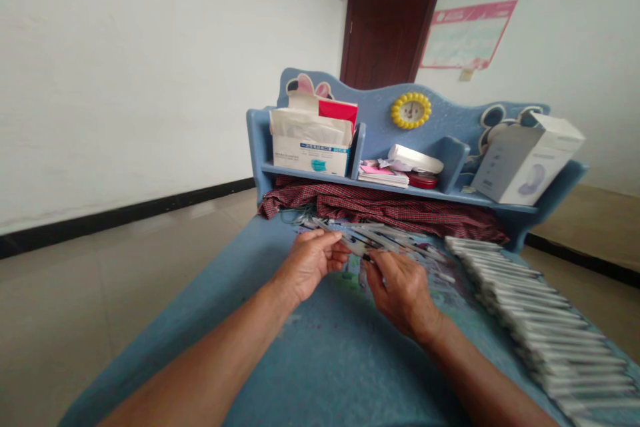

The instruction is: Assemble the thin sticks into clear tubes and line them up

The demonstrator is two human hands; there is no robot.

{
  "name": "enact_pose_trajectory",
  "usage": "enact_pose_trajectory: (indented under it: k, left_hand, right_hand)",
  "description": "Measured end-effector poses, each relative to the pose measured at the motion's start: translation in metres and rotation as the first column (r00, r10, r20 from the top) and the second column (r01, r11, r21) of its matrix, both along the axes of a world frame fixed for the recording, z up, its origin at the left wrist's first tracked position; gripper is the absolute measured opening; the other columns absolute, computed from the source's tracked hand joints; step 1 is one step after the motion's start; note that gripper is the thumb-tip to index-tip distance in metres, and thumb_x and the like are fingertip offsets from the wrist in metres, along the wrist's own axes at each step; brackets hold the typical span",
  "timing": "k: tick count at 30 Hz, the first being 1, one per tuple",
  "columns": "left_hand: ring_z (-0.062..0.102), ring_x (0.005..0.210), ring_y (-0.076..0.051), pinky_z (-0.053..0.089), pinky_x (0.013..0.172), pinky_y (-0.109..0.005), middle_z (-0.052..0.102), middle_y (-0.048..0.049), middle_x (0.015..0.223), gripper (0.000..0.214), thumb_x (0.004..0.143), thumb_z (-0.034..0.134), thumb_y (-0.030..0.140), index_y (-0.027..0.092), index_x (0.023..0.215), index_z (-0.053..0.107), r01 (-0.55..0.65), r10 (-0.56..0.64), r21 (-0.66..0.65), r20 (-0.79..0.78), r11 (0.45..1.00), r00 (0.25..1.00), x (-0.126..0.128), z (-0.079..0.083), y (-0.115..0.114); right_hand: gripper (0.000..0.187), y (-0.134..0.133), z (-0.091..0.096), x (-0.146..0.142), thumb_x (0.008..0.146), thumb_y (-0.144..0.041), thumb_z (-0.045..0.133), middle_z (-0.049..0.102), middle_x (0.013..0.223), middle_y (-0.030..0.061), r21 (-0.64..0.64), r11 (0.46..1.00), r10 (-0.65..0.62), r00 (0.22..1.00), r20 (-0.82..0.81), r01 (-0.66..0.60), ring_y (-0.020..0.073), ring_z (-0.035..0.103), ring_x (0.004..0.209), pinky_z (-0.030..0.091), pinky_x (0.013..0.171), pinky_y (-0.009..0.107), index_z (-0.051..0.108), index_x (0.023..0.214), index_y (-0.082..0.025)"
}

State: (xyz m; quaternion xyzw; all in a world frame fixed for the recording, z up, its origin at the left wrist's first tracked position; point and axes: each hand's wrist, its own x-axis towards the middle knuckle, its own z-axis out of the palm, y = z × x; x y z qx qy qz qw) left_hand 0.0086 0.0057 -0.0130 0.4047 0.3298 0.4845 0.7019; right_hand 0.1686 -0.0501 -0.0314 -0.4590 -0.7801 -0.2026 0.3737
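Observation:
Above the blue desk, my left hand [316,259] pinches one end of a pale, see-through pen [356,248] between thumb and fingers. The fingers of my right hand [403,287] close on its other end, where a small black part shows. Fingers and blur hide some of the pen. Just beyond both hands lies a loose spread of thin clear and dark pen parts [385,235]. To the right, a long row of whitish pens [545,313] lies side by side, piled along the desk's edge.
The blue desk [300,373] has a raised shelf at its back. On it stand a mask box [310,150], papers [383,175], a red tin [423,180] and a white box [530,160]. A checked cloth [360,205] is bunched beneath the shelf.

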Motion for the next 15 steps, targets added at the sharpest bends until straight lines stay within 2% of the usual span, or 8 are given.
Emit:
enact_pose_trajectory:
  k: [5,8,12,15]
  left_hand:
    - [0.058,0.046,-0.012,0.044,0.043,-0.021,0.064,-0.0080,0.059,0.007,0.070,0.061,0.014,0.010,0.068,0.056,-0.018,0.019,0.036,-0.031,0.999,0.999,0.000,0.002,-0.002]
    - [0.058,0.046,-0.012,0.044,0.043,-0.021,0.065,-0.0087,0.061,0.007,0.070,0.061,0.014,0.009,0.069,0.056,-0.015,0.018,0.058,-0.041,0.998,0.999,0.000,0.002,-0.002]
    - [0.058,0.047,-0.013,0.044,0.042,-0.021,0.064,-0.0093,0.061,0.008,0.070,0.062,0.014,0.009,0.068,0.056,0.010,-0.006,0.093,-0.048,0.996,0.999,-0.001,0.002,-0.001]
    - [0.058,0.048,-0.013,0.045,0.043,-0.022,0.063,-0.0088,0.060,0.011,0.069,0.064,0.016,0.009,0.067,0.056,0.016,-0.010,0.137,-0.051,0.990,0.999,-0.001,0.001,-0.001]
  right_hand:
    - [0.021,0.000,-0.002,-0.002,0.086,-0.019,0.038,0.058,0.062,0.0059,-0.044,0.999,-0.015,1.000,0.003,0.015,0.0151,0.054,0.059,0.039,0.060,0.026,0.056,0.076,-0.015]
    - [0.020,-0.002,-0.001,-0.004,0.086,-0.021,0.037,0.057,0.060,0.0043,-0.175,0.984,-0.002,0.994,-0.106,-0.016,0.0136,0.053,0.056,0.038,0.058,0.024,0.055,0.079,-0.016]
    - [0.021,-0.009,0.002,-0.008,0.086,-0.026,0.037,0.055,0.057,0.0008,-0.397,0.897,0.011,0.910,-0.414,-0.192,0.0111,0.051,0.050,0.038,0.053,0.022,0.053,0.076,-0.017]
    - [0.027,-0.009,0.001,-0.011,0.085,-0.035,0.039,0.057,0.054,0.0005,-0.469,0.787,-0.011,0.752,-0.659,-0.400,0.0115,0.053,0.049,0.041,0.052,0.022,0.051,0.069,-0.017]
